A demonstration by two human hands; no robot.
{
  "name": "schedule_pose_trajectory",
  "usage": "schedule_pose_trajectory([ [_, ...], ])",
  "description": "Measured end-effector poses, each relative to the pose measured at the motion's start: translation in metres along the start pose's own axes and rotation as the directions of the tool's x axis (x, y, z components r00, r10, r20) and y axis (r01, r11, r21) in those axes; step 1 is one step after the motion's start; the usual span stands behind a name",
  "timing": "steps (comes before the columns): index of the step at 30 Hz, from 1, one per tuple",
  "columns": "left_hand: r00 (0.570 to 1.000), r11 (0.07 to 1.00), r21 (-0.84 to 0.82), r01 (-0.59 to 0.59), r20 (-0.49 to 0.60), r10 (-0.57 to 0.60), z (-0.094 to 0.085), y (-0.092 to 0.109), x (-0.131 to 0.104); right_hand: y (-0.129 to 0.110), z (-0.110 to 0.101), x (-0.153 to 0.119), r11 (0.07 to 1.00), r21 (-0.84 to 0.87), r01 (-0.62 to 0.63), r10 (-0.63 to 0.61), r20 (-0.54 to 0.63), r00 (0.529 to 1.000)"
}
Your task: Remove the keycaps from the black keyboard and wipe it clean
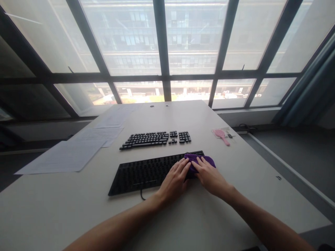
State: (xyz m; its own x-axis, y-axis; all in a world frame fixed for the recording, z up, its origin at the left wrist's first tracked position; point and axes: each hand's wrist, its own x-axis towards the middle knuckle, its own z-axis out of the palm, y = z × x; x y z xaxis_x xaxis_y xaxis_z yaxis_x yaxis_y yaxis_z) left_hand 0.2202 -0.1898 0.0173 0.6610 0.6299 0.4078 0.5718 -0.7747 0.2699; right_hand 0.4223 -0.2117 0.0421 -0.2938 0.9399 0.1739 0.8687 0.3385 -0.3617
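A black keyboard (146, 170) lies slightly slanted on the white table, its face showing rows of small dark stubs instead of full keys. Bunched over its right end is a purple cloth (209, 161). My right hand (209, 174) presses down on this cloth, fingers bent into it. Close beside it, my left hand (175, 177) rests across the keyboard with its fingers together, their tips on the cloth's left edge; its thumb is mostly hidden. Behind the keyboard, loose black keycaps (146, 139) are laid out in keyboard order.
Several paper sheets (62, 157) cover the table's left side. At the right edge lie a pink handheld brush (221, 135) and a small dark item (229, 135) on clear plastic. A cable (142, 194) comes from the keyboard's front. Tall windows (193, 38) stand beyond the white table (178, 115).
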Motion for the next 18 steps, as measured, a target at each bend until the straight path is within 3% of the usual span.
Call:
schedule_pose_trajectory([
  [6, 0.999, 1.0, 0.013, -0.003, 0.034, 0.003, 0.002, -0.001, 0.0, -0.008, -0.01, 0.0, 1.0, 0.022, -0.012, 0.012, -0.017, 1.0],
  [12, 1.0, 1.0, 0.012, 0.007, 0.007, -0.007, 0.0, 0.002, 0.001, -0.006, -0.016, 0.002, 0.993, 0.035, -0.109, 0.113, -0.183, 0.977],
  [18, 1.0, 1.0, 0.022, 0.002, 0.014, -0.003, 0.003, 0.001, 0.0, 0.0, -0.005, 0.001, 1.0, -0.025, -0.018, 0.018, -0.018, 1.0],
])
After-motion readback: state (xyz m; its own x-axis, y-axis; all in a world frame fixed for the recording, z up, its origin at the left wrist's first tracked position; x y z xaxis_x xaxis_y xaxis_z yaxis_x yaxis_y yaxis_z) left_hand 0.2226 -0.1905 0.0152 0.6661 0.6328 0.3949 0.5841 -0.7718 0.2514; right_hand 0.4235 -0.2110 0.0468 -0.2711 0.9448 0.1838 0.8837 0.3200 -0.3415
